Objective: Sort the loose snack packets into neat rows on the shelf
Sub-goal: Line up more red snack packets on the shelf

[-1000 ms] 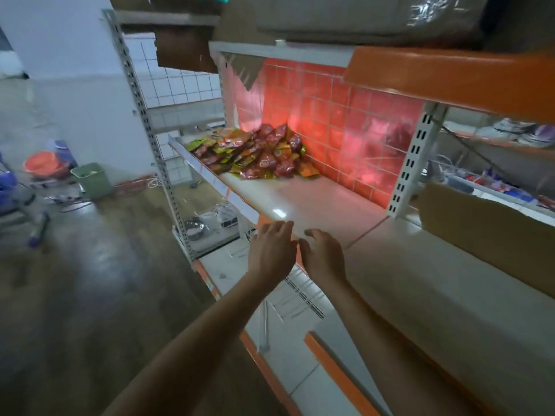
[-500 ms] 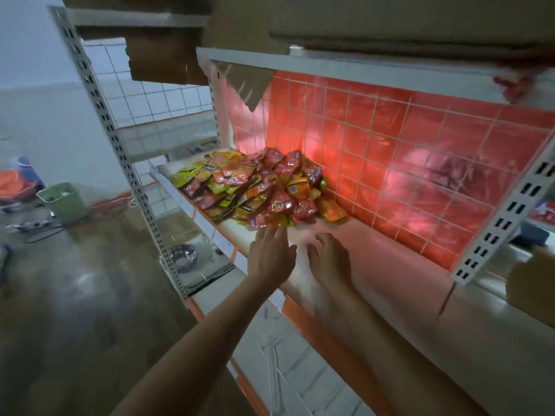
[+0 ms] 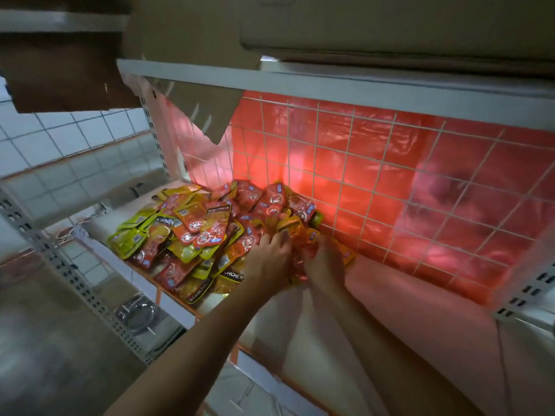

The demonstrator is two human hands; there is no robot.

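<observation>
A loose heap of red, orange and yellow-green snack packets (image 3: 198, 229) lies on the white shelf (image 3: 390, 319), against the red-backed wire grid. My left hand (image 3: 267, 261) rests on the right side of the heap, its fingers reaching in among the packets. My right hand (image 3: 322, 262) is beside it at the heap's right edge, fingers down in the red and orange packets. Motion blur hides whether either hand grips a packet. The shelf to the right of my hands is bare.
A shelf board with cardboard boxes (image 3: 390, 28) hangs low overhead. A perforated upright post (image 3: 69, 280) stands at the left front. A metal bowl (image 3: 135, 313) sits on the lower shelf. The wire grid (image 3: 420, 187) closes off the back.
Both hands have moved forward from the bare shelf into the right side of the packet heap. The view has come closer to the heap.
</observation>
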